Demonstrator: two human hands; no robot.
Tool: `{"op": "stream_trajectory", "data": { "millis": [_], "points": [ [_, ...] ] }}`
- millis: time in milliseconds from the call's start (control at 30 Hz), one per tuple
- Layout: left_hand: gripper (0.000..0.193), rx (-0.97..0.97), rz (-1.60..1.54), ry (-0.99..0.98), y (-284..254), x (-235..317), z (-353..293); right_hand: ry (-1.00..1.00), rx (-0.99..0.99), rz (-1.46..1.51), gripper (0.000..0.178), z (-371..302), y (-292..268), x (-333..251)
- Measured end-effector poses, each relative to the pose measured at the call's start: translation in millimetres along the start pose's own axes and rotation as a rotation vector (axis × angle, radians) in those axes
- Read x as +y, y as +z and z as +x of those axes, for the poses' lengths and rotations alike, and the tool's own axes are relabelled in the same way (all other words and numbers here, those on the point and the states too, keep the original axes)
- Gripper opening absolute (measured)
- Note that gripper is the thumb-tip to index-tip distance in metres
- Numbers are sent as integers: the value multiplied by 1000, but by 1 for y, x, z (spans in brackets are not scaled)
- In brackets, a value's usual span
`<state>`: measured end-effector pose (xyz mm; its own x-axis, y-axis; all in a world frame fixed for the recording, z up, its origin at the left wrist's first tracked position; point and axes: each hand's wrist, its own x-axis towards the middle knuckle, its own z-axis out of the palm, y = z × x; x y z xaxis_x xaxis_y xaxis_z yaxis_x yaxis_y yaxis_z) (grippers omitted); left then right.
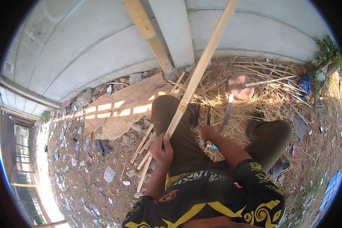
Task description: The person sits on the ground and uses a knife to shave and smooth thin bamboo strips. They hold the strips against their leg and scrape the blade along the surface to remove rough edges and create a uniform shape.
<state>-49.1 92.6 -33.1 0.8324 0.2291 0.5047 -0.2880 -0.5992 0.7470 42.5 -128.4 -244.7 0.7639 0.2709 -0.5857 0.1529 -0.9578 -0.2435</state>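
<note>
A long, pale bamboo strip (197,78) slants up from my left hand (162,150), whose fingers are closed round its lower end. It passes over my left knee and reaches the top of the view. Between my knees, my right hand (209,133) is closed; a dark, narrow knife blade (208,115) points away from it, the handle hidden in the fist. Just right of that hand a machete (228,109) lies on the shavings, its tip towards a round wooden block (240,86).
Split bamboo strips (271,74) lie scattered beyond the block, with several more strips (142,148) beside my left leg. A flattened cardboard sheet (119,108) covers ground at left. A bamboo pole (150,38) leans on the pale wall (102,41). Litter dots the soil.
</note>
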Motion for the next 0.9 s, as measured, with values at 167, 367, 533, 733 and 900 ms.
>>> {"op": "stream_trajectory", "data": {
  "millis": [167,367,533,733,900],
  "points": [
    [14,-34,21,72,6,9,8,59,110,240,51,-31,-64,35],
    [16,-106,-53,55,5,19,12,190,99,117,67,-116,-126,92],
    [17,-157,187,200,-7,36,25,332,516,296,50,-216,-167,133],
    [15,-256,554,462,-14,66,28,159,891,1638,35,-258,-185,136],
    [12,-394,541,481,-8,100,8,98,752,2070,38,-221,-177,113]
  ]
}}
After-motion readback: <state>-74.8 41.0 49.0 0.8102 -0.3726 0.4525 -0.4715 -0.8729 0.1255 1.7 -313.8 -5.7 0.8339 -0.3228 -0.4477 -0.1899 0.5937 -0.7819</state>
